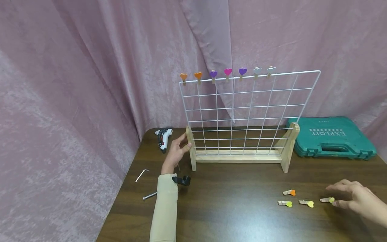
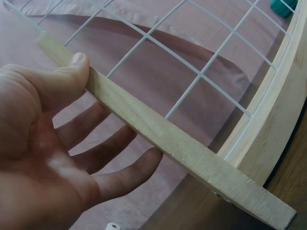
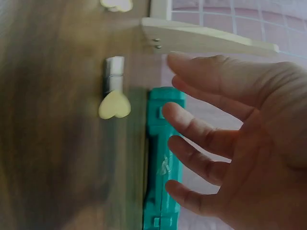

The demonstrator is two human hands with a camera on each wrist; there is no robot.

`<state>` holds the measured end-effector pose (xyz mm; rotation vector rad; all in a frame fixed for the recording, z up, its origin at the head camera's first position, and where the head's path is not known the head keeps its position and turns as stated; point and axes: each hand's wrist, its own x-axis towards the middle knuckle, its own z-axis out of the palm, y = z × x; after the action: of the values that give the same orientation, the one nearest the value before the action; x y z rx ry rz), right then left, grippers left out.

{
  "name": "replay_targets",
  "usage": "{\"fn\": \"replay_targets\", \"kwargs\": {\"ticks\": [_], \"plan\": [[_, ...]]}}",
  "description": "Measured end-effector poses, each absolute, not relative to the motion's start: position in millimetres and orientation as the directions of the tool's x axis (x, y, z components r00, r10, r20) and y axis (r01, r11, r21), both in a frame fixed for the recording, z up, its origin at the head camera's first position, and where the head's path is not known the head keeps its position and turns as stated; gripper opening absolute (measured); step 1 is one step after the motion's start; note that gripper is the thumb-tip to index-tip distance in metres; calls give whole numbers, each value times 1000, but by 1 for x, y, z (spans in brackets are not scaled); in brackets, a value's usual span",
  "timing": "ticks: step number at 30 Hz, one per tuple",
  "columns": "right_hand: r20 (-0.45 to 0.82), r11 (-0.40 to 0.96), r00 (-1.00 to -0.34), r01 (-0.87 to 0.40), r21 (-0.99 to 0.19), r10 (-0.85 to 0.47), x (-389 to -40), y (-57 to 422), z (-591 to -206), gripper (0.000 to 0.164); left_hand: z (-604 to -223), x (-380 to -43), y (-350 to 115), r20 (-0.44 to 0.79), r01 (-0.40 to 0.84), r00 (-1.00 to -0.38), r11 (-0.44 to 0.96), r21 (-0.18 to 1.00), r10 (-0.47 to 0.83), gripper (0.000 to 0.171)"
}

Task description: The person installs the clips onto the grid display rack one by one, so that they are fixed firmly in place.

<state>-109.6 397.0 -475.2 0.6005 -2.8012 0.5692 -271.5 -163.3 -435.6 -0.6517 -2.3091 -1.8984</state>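
A white wire grid (image 1: 248, 107) stands in a wooden stand (image 1: 239, 160). My left hand (image 1: 176, 151) holds the stand's left wooden upright (image 2: 187, 139), thumb on its near edge and fingers behind. Heart clothespins in orange, purple, pink and white, such as the pink one (image 1: 228, 72), are clipped along the grid's top wire. At the right, my right hand (image 1: 355, 196) hovers with fingers spread and holds nothing. Just beside its thumb lies a yellow heart clothespin (image 3: 115, 103). Left of that lie another yellow clothespin (image 1: 306, 203), a yellow-green one (image 1: 285, 203) and an orange one (image 1: 289, 192).
A green tool case (image 1: 332, 137) lies behind the stand's right side. On the left are a white glue gun (image 1: 164, 138), a hex key (image 1: 141, 174) and a metal bolt (image 1: 149, 196), partly hidden by the left sleeve. A pink curtain (image 1: 90, 84) hangs behind the table.
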Motion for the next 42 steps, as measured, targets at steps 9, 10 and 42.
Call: {"fn": "replay_targets", "kwargs": {"ticks": [9,10,42], "plan": [[55,914,-945,-325,-242,-321,-112,399,-483,32,-432,-271,-163,299,343,-916,138,929,269,53],[29,918,-948,-315,-241,-317,-112,399,-484,30,-433,-271,-163,294,338,-917,133,932,269,53],[26,730,-880,-411,-546,-475,-115,390,-474,17,-438,-266,-164,307,346,-910,102,933,279,55]]}}
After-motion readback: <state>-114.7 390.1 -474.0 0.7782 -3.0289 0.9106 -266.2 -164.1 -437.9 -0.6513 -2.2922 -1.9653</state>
